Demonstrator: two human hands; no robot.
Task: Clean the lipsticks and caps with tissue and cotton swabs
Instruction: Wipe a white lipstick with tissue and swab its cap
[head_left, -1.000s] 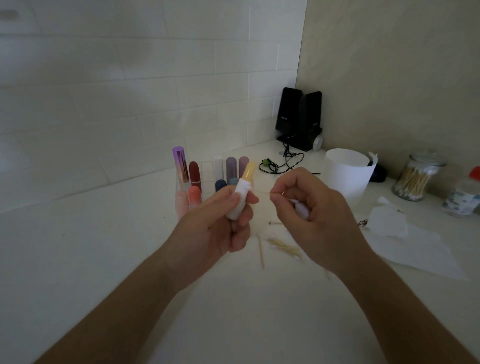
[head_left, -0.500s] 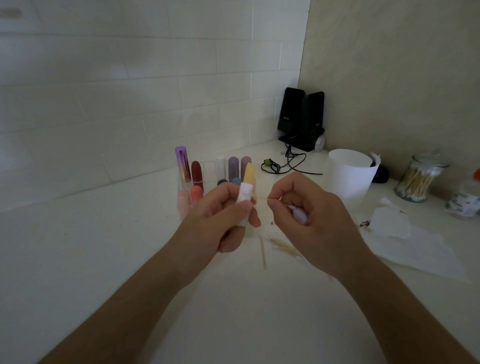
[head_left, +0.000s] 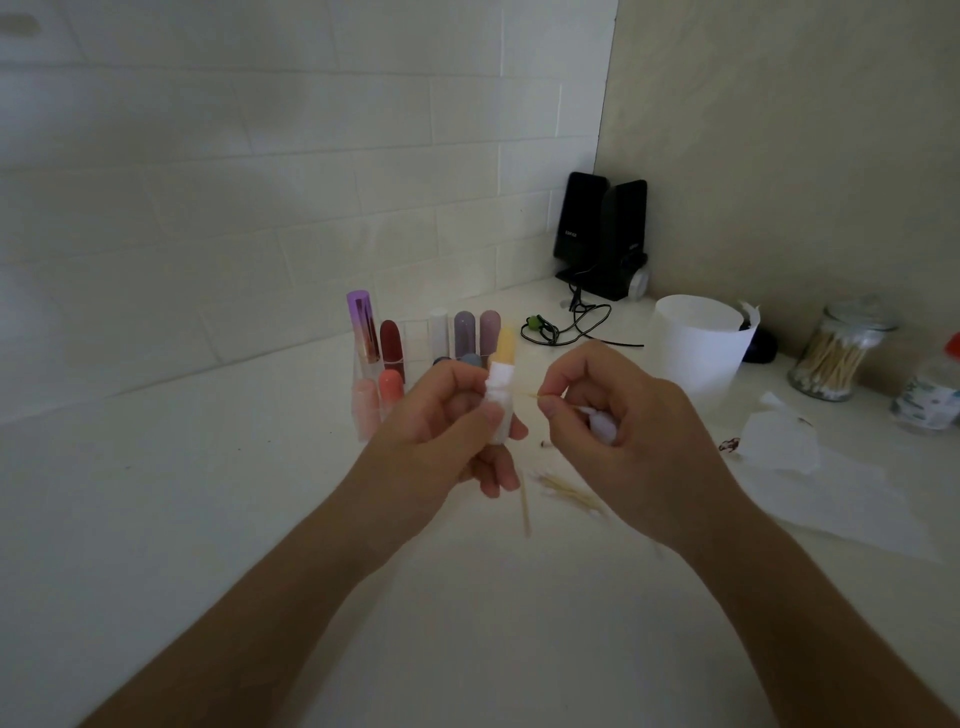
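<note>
Head camera view: a white countertop (head_left: 156, 519) fills the lower frame and meets a white tiled wall (head_left: 260, 156) across the upper left. Two bare forearms rise from the bottom edge to mid-frame, where the left hand (head_left: 441, 436) and the right hand (head_left: 623, 415) are raised close together above the counter, both with curled fingers.

At right, flat sheets of tissue (head_left: 841, 499) lie on the counter. A white tub (head_left: 696, 348) stands behind them. A pair of black speakers (head_left: 602, 234) sits in the far corner, with a dark cable (head_left: 576, 322) trailing in front. A glass jar of cotton swabs (head_left: 836, 353) stands near the right edge.

A cluster of capped lipsticks (head_left: 387, 348) stands upright just behind the left hand.

The left hand grips an open lipstick (head_left: 500, 384) by its white tube, upright, its yellow bullet pointing up. A few loose swabs (head_left: 566, 491) lie on the counter below the hands. The right thumb and forefinger pinch a thin cotton swab (head_left: 530, 395) whose tip points at the white tube. A small white wad (head_left: 602, 423) is tucked in that palm; what it is cannot be told.
</note>
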